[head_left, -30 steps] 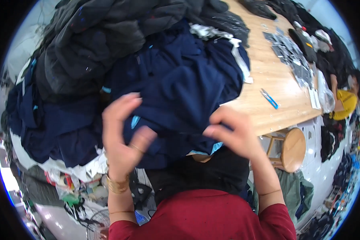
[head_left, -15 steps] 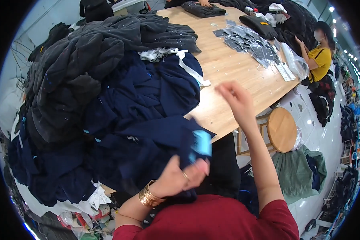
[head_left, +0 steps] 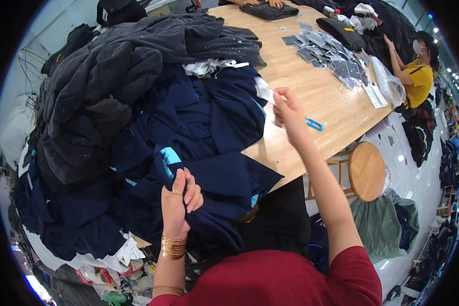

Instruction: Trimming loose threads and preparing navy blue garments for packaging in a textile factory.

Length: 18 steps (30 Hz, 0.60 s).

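Note:
My left hand (head_left: pixel 181 198), with gold bangles at its wrist, pinches the edge of a navy garment (head_left: pixel 209 178) beside a light blue patch (head_left: pixel 170 155). The garment drapes over the near table edge and toward my lap. Over the table my right hand (head_left: pixel 289 111) is closed on a white strip (head_left: pixel 264 90), which looks like fabric or tape. Its loose end hangs over the navy pile. Just right of that hand, blue thread snips (head_left: pixel 314 124) lie on the wooden table (head_left: pixel 285 148).
Dark grey garments (head_left: pixel 107 76) are heaped at the left. Small clear packets with dark pieces (head_left: pixel 331 53) spread across the far table. A wooden stool (head_left: pixel 367 171) and green sack (head_left: pixel 380 229) stand at right. A masked person in yellow (head_left: pixel 419 76) works at the table's far right.
My left hand has moved left and up with the garment's light blue part. My right hand has taken up the white strip that lay on the pile. The blue snips now show.

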Each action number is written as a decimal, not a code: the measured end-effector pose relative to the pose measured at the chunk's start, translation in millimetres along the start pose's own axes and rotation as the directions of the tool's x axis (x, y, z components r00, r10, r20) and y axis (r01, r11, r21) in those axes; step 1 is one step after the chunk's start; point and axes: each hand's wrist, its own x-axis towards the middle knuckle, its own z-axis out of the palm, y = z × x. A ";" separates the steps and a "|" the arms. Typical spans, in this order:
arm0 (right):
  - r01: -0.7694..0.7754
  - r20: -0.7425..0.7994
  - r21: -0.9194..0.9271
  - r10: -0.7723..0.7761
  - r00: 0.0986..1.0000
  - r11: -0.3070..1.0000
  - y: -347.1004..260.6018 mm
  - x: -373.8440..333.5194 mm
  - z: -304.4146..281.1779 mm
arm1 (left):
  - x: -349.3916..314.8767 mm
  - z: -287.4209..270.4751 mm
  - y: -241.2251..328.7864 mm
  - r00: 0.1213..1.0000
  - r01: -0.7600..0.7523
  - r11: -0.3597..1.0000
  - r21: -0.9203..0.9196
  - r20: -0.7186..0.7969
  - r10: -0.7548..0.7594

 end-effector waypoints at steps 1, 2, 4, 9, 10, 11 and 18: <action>-0.034 0.018 -0.085 0.035 0.999 0.996 -16.6 -11.8 -2.0 | 2.7 1.5 -1.2 1.000 0.007 1.000 0.001 -0.006 -0.007; -0.066 0.032 -0.170 0.073 0.997 0.983 -35.3 -23.7 -2.1 | 5.8 3.8 -1.6 1.000 0.003 1.000 0.006 0.005 -0.003; 0.078 0.195 -0.394 0.000 0.981 0.916 -63.5 -41.7 -4.4 | 10.0 11.5 -1.3 0.999 -0.013 1.000 -0.007 0.052 0.014; 0.339 0.174 -0.313 -0.297 0.939 0.887 -126.5 -68.5 12.1 | 26.9 39.9 -0.5 0.973 -0.184 0.981 0.059 0.152 0.174; 0.393 0.203 -0.312 -0.344 0.917 0.865 -139.1 -72.9 16.2 | 28.8 38.7 -0.6 0.962 -0.197 0.979 0.043 0.202 0.185; 0.447 0.231 -0.307 -0.389 0.892 0.840 -147.3 -76.6 19.3 | 29.0 40.8 -1.1 0.962 -0.194 0.980 0.041 0.206 0.181; 0.385 0.578 -0.378 -0.111 0.809 0.842 -97.3 -78.4 49.1 | 24.1 59.4 -9.4 0.960 -0.008 0.971 0.239 0.275 -0.060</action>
